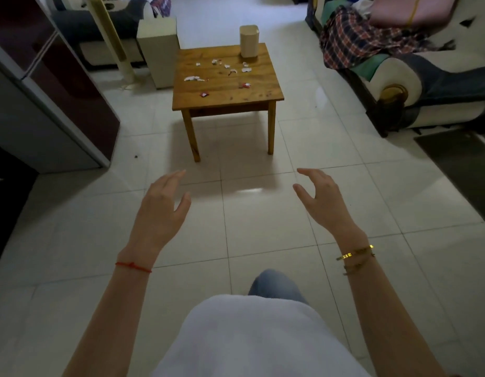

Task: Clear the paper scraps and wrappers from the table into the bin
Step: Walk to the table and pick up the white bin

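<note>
A small wooden table (252, 95) stands ahead on the tiled floor. Several white paper scraps (193, 78) and red-and-white wrappers (245, 85) lie scattered over its top, with one red wrapper (204, 94) near the front edge. A beige bin (249, 41) stands on the table's far edge. My left hand (161, 208) and my right hand (321, 198) are raised in front of me, well short of the table. Both have fingers apart and hold nothing.
A dark cabinet (59, 85) juts in at the left. A sofa (415, 85) piled with clothes lines the right side, with a dark mat (458, 164) in front of it. A pale box-shaped unit (159, 55) stands left of the table.
</note>
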A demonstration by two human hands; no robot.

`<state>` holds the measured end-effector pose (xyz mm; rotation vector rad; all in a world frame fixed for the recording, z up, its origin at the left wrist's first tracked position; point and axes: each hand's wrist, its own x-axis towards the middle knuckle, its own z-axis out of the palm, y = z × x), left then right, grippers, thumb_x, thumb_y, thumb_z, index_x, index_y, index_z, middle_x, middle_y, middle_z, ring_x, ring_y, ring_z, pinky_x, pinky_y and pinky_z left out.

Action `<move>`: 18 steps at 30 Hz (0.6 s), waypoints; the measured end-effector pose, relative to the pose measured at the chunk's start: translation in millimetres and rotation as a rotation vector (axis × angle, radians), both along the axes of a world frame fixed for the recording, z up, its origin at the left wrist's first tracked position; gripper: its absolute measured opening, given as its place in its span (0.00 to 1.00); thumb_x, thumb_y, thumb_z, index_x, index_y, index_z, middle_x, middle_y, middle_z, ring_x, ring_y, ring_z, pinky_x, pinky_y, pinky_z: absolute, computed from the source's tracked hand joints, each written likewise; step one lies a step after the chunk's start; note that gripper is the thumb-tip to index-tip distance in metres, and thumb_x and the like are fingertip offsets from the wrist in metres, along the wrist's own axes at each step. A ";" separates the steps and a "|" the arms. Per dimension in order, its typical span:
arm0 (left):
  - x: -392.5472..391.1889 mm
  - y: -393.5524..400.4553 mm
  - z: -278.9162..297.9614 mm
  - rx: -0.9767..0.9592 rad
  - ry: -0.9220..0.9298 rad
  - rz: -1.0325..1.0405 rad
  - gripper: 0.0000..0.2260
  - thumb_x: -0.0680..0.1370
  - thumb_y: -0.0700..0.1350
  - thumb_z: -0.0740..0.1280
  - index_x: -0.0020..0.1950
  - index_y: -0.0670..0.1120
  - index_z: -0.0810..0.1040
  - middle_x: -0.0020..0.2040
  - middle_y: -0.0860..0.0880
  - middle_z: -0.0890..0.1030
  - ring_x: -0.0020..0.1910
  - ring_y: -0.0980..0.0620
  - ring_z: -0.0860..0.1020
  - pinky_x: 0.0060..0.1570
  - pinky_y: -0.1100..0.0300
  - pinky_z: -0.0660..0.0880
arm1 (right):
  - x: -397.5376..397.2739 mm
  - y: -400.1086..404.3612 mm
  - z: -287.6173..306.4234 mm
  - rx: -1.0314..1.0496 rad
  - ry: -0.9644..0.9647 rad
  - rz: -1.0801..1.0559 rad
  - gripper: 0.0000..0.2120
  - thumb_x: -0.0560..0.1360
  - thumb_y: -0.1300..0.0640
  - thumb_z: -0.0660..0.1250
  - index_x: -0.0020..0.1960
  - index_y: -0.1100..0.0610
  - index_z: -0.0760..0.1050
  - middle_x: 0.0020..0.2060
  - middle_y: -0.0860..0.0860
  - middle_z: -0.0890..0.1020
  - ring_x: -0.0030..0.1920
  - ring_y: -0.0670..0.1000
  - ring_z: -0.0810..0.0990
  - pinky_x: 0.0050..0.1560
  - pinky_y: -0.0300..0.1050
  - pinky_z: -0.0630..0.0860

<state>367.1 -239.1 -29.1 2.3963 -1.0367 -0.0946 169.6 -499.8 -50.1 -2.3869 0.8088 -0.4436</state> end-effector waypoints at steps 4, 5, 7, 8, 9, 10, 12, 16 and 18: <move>48.3 -51.5 -4.8 0.013 0.022 -0.034 0.22 0.79 0.46 0.60 0.73 0.46 0.66 0.70 0.46 0.71 0.70 0.49 0.67 0.71 0.52 0.64 | 39.7 -43.3 -12.2 0.021 0.016 -0.027 0.19 0.78 0.53 0.64 0.67 0.57 0.70 0.64 0.54 0.76 0.66 0.53 0.72 0.66 0.42 0.63; 60.1 -66.0 -6.9 0.016 0.026 -0.037 0.22 0.79 0.46 0.60 0.73 0.46 0.66 0.70 0.46 0.71 0.70 0.49 0.68 0.71 0.52 0.64 | 50.0 -56.0 -16.2 0.024 0.026 -0.030 0.19 0.78 0.53 0.64 0.68 0.57 0.70 0.64 0.54 0.76 0.66 0.53 0.72 0.66 0.42 0.63; 83.9 -99.0 -11.8 0.018 0.030 -0.041 0.22 0.80 0.46 0.60 0.73 0.46 0.66 0.70 0.46 0.71 0.70 0.49 0.67 0.71 0.52 0.64 | 71.9 -85.0 -24.4 0.033 0.038 -0.032 0.19 0.79 0.53 0.63 0.68 0.57 0.70 0.64 0.54 0.76 0.66 0.53 0.72 0.66 0.42 0.63; 95.2 -116.3 -13.5 0.019 0.033 -0.042 0.21 0.80 0.46 0.60 0.73 0.46 0.66 0.71 0.46 0.71 0.70 0.49 0.67 0.70 0.52 0.64 | 83.1 -100.2 -27.8 0.038 0.041 -0.033 0.19 0.78 0.53 0.64 0.68 0.57 0.70 0.64 0.55 0.76 0.66 0.53 0.72 0.66 0.42 0.63; 106.4 -134.9 -14.5 0.021 0.040 -0.041 0.21 0.80 0.46 0.60 0.73 0.46 0.66 0.71 0.46 0.71 0.70 0.49 0.67 0.70 0.51 0.65 | 94.3 -117.1 -30.0 0.044 0.040 -0.039 0.19 0.78 0.53 0.64 0.67 0.58 0.70 0.63 0.55 0.76 0.66 0.53 0.72 0.65 0.42 0.63; 118.1 -154.0 -15.1 0.019 0.047 -0.042 0.21 0.80 0.46 0.60 0.73 0.46 0.66 0.71 0.46 0.71 0.70 0.49 0.67 0.70 0.51 0.65 | 106.5 -135.3 -31.1 0.046 0.033 -0.045 0.19 0.78 0.53 0.64 0.67 0.58 0.71 0.63 0.55 0.76 0.66 0.53 0.72 0.65 0.42 0.63; 140.0 -190.0 -13.6 0.013 0.055 -0.039 0.21 0.80 0.46 0.60 0.73 0.47 0.66 0.71 0.47 0.71 0.70 0.49 0.67 0.70 0.52 0.64 | 130.3 -170.8 -30.0 0.045 0.016 -0.045 0.19 0.78 0.54 0.64 0.67 0.58 0.71 0.63 0.55 0.77 0.65 0.54 0.72 0.66 0.43 0.65; 188.2 -267.1 -4.8 0.001 0.040 -0.007 0.21 0.80 0.46 0.61 0.73 0.47 0.66 0.70 0.46 0.71 0.70 0.49 0.68 0.69 0.51 0.66 | 185.8 -253.5 -20.2 0.030 0.000 -0.041 0.19 0.78 0.55 0.64 0.67 0.60 0.71 0.63 0.55 0.77 0.65 0.54 0.73 0.67 0.48 0.67; 212.1 -302.5 0.1 -0.006 0.037 0.012 0.22 0.80 0.46 0.61 0.74 0.46 0.65 0.70 0.46 0.71 0.70 0.48 0.68 0.69 0.51 0.66 | 216.4 -294.2 -15.1 0.007 0.002 -0.022 0.19 0.78 0.54 0.64 0.67 0.59 0.71 0.63 0.55 0.77 0.65 0.54 0.73 0.67 0.48 0.68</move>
